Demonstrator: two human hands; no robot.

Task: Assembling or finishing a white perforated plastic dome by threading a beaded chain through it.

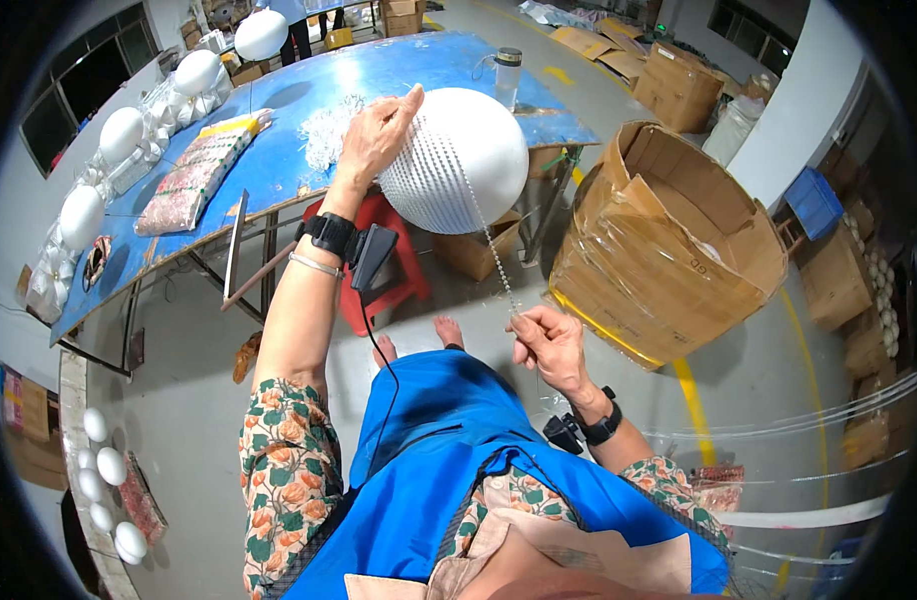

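A large smooth white ball [489, 150] sits in front of me by the edge of the blue table. Rows of small silvery beads [434, 175] lie side by side over its left part. My left hand [379, 135] rests against the ball's upper left, fingers stretched out along the beaded rows. From the ball a loose bead strand [498, 262] runs down to my right hand [551, 342], which pinches its end between thumb and fingers. The ball's underside and whatever supports it are hidden.
On the blue table [309, 75] lie a packed bundle [204, 170], a white tangled heap [329, 130] and a clear bottle [508, 78]. A big open cardboard box [659, 260] stands at right. Below the ball is a red stool [404, 270]. More white balls [122, 131] line the left.
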